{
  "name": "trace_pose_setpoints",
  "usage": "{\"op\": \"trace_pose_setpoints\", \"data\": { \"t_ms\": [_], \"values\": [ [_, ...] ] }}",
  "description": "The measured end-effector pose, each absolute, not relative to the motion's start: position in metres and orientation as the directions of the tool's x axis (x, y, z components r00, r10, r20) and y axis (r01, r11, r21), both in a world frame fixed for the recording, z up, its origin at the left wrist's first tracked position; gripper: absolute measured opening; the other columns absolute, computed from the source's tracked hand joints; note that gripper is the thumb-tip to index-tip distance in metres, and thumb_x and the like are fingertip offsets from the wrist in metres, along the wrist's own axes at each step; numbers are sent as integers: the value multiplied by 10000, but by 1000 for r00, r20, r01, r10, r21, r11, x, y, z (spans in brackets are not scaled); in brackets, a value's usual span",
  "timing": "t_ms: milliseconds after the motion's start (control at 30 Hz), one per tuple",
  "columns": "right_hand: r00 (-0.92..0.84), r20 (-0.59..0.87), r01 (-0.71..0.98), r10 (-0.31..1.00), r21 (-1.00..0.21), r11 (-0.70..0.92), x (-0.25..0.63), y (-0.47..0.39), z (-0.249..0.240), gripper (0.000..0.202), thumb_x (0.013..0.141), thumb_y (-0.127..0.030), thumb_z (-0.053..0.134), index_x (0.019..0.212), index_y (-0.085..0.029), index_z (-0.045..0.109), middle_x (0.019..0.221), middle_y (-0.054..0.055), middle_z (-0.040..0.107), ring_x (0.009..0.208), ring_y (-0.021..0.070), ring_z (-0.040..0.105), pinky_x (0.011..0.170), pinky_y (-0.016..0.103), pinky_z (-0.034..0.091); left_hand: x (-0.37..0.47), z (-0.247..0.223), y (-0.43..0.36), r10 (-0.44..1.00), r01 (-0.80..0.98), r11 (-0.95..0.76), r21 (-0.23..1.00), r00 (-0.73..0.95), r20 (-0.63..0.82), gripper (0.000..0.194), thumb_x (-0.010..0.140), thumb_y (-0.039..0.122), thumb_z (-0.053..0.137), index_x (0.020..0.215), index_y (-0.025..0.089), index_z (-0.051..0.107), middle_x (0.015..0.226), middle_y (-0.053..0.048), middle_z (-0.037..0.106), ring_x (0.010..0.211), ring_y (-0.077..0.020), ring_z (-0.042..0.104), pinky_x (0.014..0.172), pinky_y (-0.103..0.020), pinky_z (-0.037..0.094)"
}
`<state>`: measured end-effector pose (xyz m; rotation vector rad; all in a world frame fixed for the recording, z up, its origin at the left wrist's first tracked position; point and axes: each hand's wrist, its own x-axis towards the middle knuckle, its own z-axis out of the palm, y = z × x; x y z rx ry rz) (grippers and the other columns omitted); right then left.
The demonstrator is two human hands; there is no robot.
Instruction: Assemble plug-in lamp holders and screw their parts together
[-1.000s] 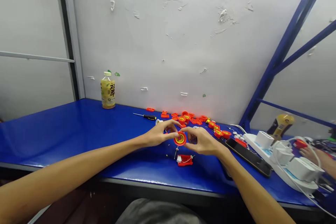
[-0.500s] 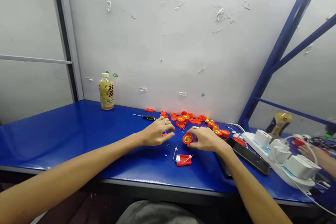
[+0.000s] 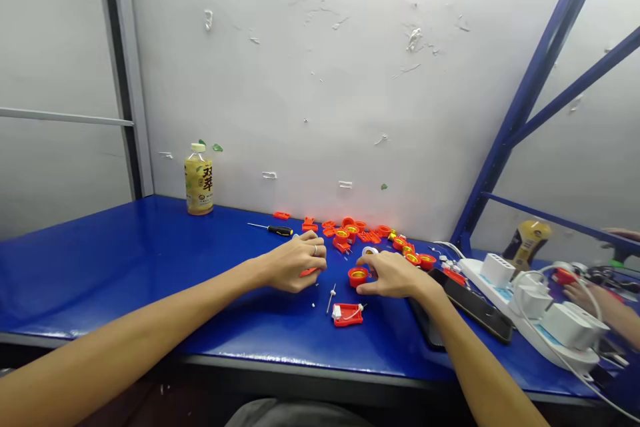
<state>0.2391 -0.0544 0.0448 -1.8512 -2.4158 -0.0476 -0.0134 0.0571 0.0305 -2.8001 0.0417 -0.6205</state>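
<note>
My left hand (image 3: 297, 263) is closed over a red plastic piece (image 3: 308, 272), which shows only partly between the fingers and thumb. Thumb and index finger of my right hand (image 3: 393, 273) pinch the right side of a red lamp socket (image 3: 358, 277) with a gold-coloured inside. This socket stands upright, low at the table. A white ring-shaped part (image 3: 370, 251) sits just behind my right fingertips. Nearer me lies an open red plug shell (image 3: 347, 315) with a white block and thin wire in it. Beside the shell is a small pin-like part (image 3: 331, 298) with a white bead.
Several red sockets and shells (image 3: 351, 230) are heaped along the wall. A screwdriver (image 3: 280, 230) and a drink bottle (image 3: 199, 180) are on the left. Phones (image 3: 475, 303), a power strip (image 3: 540, 340) with chargers, and another person's hand (image 3: 590, 297) are on the right.
My left hand has lowered and its fingers have closed around the red piece. The socket at my right hand has tipped from facing me to upright and come slightly nearer. The view has tilted a little.
</note>
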Motion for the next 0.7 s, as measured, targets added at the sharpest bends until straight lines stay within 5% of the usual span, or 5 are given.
{"op": "trace_pose_setpoints", "data": {
  "t_ms": [267,500,700],
  "values": [
    [-284,303,931,910,-141,337,236,-54,47,258,881,-318,599,1083,-207,716,777,27,686,697,162,581,653,267,366,-15,28,65,-41,95,-955,-280,896,443,110,821,113,567,858,195,629,851,-39,645,836,-203,546,872,-375,369],
    [-411,-11,882,912,-259,394,236,-70,56,153,742,-270,732,883,-224,769,737,-15,651,685,134,557,590,227,357,-13,29,56,-82,42,-959,-280,906,415,115,805,126,581,871,204,634,861,-31,641,817,-198,542,874,-371,377],
    [-375,-29,909,926,-209,362,232,-77,54,192,755,-266,742,945,-245,756,789,-13,659,727,136,559,624,235,358,-21,39,68,-33,104,-962,-251,873,487,162,750,66,577,826,193,640,823,-26,632,798,-194,546,839,-361,371]
  ]
}}
